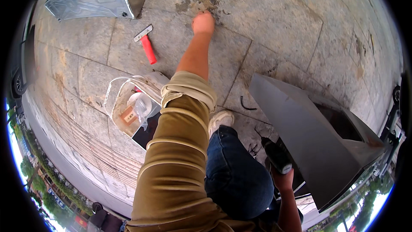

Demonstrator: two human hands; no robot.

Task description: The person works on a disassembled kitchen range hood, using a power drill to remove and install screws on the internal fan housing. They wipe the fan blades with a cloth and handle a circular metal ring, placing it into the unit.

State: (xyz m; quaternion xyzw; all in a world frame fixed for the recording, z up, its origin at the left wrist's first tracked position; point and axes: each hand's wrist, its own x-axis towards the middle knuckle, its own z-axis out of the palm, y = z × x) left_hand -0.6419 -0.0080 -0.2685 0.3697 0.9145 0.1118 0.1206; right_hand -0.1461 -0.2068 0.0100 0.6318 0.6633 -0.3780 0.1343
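Sleeve [176,146] overlapping white bucket [121,99], left grip [203,22] curled, contents hidden, right grip [284,180] around drill [277,155] beside grey housing [296,118]

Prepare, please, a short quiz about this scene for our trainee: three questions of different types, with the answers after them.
1. What colour is the handle of the metal-bladed scraper lying on the grey stone paving?
A) Blue
B) Red
C) Yellow

2. Which hand holds the black, drill-shaped tool?

3. True or false: the off-white open container stands on the same side of the stretched-out left arm as the grey metal housing.

Key:
1. B
2. The right hand.
3. False: the off-white open container is left of the left arm, the grey metal housing right.
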